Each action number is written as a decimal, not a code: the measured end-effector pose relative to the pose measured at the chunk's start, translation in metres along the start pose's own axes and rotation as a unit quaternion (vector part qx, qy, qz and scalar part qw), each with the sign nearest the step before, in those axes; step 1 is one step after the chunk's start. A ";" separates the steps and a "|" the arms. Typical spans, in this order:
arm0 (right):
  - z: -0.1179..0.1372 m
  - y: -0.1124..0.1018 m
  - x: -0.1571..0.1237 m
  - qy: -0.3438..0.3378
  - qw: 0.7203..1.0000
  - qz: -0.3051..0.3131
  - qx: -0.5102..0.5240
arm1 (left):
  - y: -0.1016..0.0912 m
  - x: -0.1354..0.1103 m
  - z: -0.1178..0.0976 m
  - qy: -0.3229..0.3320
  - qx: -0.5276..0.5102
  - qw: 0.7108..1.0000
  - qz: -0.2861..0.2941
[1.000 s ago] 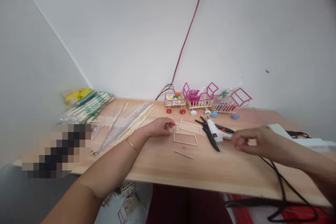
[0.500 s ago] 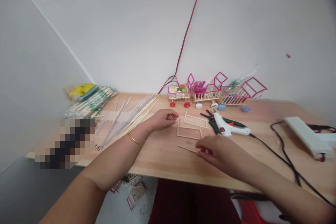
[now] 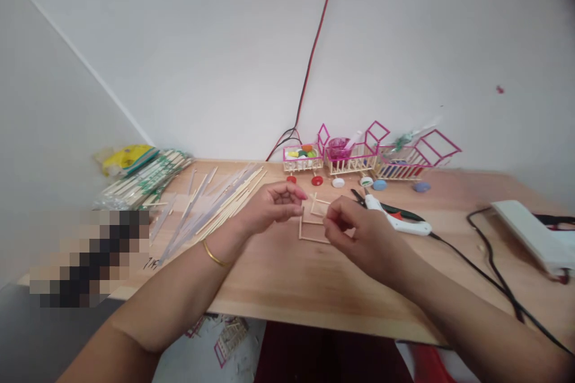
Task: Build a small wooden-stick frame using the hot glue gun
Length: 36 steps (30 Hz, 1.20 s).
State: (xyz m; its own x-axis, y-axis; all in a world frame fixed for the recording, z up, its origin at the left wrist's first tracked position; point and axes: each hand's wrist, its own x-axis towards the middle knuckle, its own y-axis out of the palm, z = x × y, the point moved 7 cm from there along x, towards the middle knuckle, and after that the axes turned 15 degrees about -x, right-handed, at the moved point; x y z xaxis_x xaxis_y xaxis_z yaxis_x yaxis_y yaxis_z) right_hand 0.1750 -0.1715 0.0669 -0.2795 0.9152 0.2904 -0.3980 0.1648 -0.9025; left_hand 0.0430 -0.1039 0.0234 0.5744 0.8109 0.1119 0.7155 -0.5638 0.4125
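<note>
My left hand (image 3: 272, 206) hovers just above the wooden table (image 3: 287, 287), its thumb and fingers pinched together; what they hold is too small to make out. My right hand (image 3: 354, 236) is closed in a pinch a little to the right, facing the left one, apparently on a thin wooden stick that barely shows. Between and behind the hands lie flat rectangular frames of thin sticks (image 3: 309, 228). A white glue gun (image 3: 398, 221) rests just right of my right hand, beside dark-handled cutters (image 3: 359, 196).
Long loose skewers (image 3: 215, 203) fan out at the left, with bagged sticks (image 3: 144, 179) behind. Pink-and-wood stick carts (image 3: 359, 161) and bottle caps (image 3: 380, 184) line the wall. A white power strip (image 3: 530, 233) and black cable (image 3: 489, 263) lie right.
My right hand left the glue gun, swept left to the loose stick near the front, and rose toward my left hand. The loose stick is gone from the table. My left hand lifted slightly.
</note>
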 end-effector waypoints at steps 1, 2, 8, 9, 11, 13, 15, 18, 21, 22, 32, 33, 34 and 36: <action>0.003 0.002 0.000 -0.005 1.000 0.000 0.006 | 0.005 -0.002 0.003 -0.017 0.010 1.000 0.013; 0.006 0.004 0.000 -0.008 1.000 -0.004 0.005 | 0.009 -0.003 0.006 -0.028 0.023 0.999 0.025; 0.011 0.015 -0.001 -0.013 1.000 -0.007 -0.019 | 0.019 -0.005 0.011 -0.026 0.057 0.996 0.058; 0.011 0.015 -0.001 -0.015 1.000 -0.005 -0.017 | 0.020 -0.005 0.011 -0.023 0.050 0.997 0.058; 0.012 0.013 -0.001 -0.036 0.999 0.003 -0.008 | 0.022 -0.006 0.010 -0.014 0.041 0.997 0.061; 0.004 0.007 -0.003 -0.059 0.998 0.001 -0.014 | 0.022 -0.006 0.008 -0.003 0.041 0.997 0.060; -0.022 -0.004 -0.008 -0.039 0.997 -0.031 -0.062 | 0.019 -0.005 0.007 0.004 0.036 0.998 0.052; -0.082 -0.014 -0.021 0.025 0.981 -0.049 -0.184 | 0.012 -0.002 0.005 0.011 0.019 0.999 0.037; -0.136 -0.005 -0.036 0.078 0.945 0.023 -0.317 | 0.003 0.002 0.003 0.030 0.026 0.999 0.012; -0.146 0.000 -0.039 0.085 0.938 0.042 -0.333 | 0.000 0.003 0.002 0.037 0.029 0.999 0.002; -0.154 0.017 -0.034 0.056 0.939 0.031 -0.339 | -0.023 0.012 0.004 0.082 0.037 0.992 -0.087; -0.156 0.016 -0.034 0.050 0.943 0.021 -0.327 | -0.024 0.012 0.005 0.086 0.042 0.991 -0.092; -0.157 0.014 -0.035 0.041 0.948 0.010 -0.316 | -0.025 0.012 0.005 0.088 0.049 0.990 -0.094; -0.154 0.004 -0.036 0.013 0.954 -0.020 -0.297 | -0.026 0.012 0.004 0.094 0.063 0.989 -0.095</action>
State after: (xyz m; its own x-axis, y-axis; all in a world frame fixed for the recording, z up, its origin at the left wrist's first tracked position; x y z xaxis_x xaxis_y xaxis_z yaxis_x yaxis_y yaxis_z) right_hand 0.3181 -0.1469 0.0042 -0.2504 0.9113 0.3268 0.1606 0.3720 -0.9142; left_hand 0.0330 -0.0799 0.0102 0.3497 0.9118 0.2152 0.8539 -0.4047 0.3271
